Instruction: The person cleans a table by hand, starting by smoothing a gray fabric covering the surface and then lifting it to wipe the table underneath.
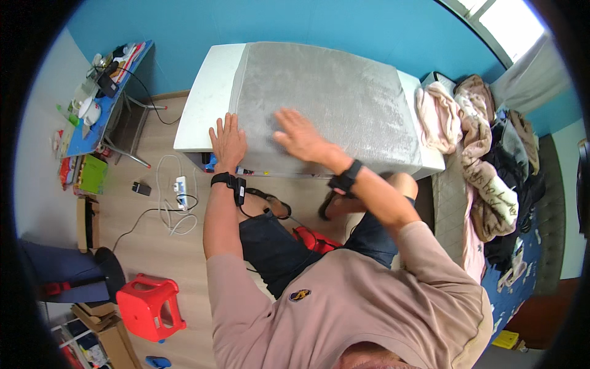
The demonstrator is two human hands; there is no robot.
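A grey plush cloth (322,101) lies spread over a white table (203,106), with bare tabletop showing at its left and right ends. My left hand (229,144) rests flat at the table's front left, beside the cloth's left edge, fingers pointing away from me. Over the front middle of the cloth is my right hand (302,136), palm down and slightly blurred; whether it touches the fabric I cannot tell. Neither hand holds anything. Black straps with small devices are on both wrists.
On the left stand a blue folding table (103,110) with a white pot, a power strip (181,191) with cables on the floor, and a red plastic stool (150,306). To the right, a pink blanket (438,117) and piled clothes lie by and on a bed.
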